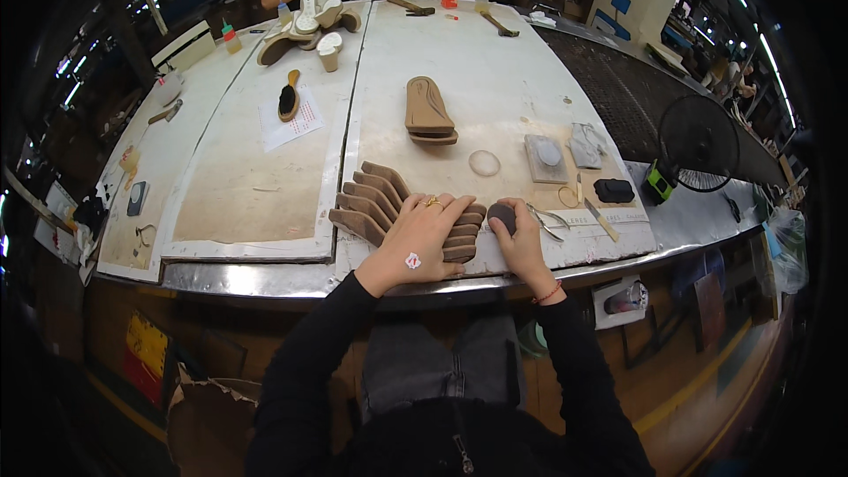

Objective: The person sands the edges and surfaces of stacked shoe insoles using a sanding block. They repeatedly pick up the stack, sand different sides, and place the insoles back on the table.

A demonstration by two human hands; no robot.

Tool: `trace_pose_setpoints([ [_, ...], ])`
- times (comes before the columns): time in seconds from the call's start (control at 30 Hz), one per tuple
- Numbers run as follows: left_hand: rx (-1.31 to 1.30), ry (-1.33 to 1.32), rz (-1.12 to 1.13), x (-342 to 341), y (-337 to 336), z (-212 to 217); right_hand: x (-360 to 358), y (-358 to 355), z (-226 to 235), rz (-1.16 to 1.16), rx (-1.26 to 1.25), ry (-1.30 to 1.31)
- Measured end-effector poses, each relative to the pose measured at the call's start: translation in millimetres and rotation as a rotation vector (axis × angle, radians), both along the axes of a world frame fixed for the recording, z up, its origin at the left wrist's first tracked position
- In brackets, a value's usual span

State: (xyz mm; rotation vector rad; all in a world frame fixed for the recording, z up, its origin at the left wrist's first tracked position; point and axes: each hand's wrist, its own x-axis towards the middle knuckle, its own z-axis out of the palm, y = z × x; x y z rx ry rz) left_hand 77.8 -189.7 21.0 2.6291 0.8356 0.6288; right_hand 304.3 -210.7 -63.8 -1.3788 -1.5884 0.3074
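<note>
Here at the near edge of the white worktable [495, 40], a row of brown soles [375, 203] lies ranked one behind another, right in front of the person. Each sole's long axis runs roughly left to right, along the table edge with a slant, the left ends fanned out and the right ends bunched closer together.

The left hand [422, 234] lies over the middle of that row, fingers reaching to the far side and thumb at the near side: it's closed on the soles, spanning the bunch. And the right hand [523, 243] is closed too, thumb laid on a dark rounded piece [503, 217], the other fingers mostly tucked behind it.

Now look at the gap, because everything sits in it! The soles' right ends are just to the left of that dark piece, so the right hand is the nearer one to those tips, while the left covers the middle. Touching or barely apart? From here I can't tell.

Just right of the right hand lie metal nippers [549, 223], handles splayed; straight ahead, well beyond both hands, rests another stack of soles [428, 106], pointing away from the person.
</note>
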Motion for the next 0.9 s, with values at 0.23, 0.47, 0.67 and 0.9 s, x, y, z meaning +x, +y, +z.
trace_pose_setpoints([
  [0.23,0.074,-0.035,0.019,4,8,-6,-2,-4,0,-0.007,0.011,0.013],
  [0.47,0.007,-0.087,0.044,5,8,-5,2,-9,16,0.029,0.061,0.207],
  [0.67,-0.028,-0.121,-0.015,-3,7,-3,-2,-20,53,0.127,-0.013,0.383],
  [0.9,0.139,-0.109,0.108,-12,-11,-17,2,-53,61,0.170,-0.244,0.354],
])
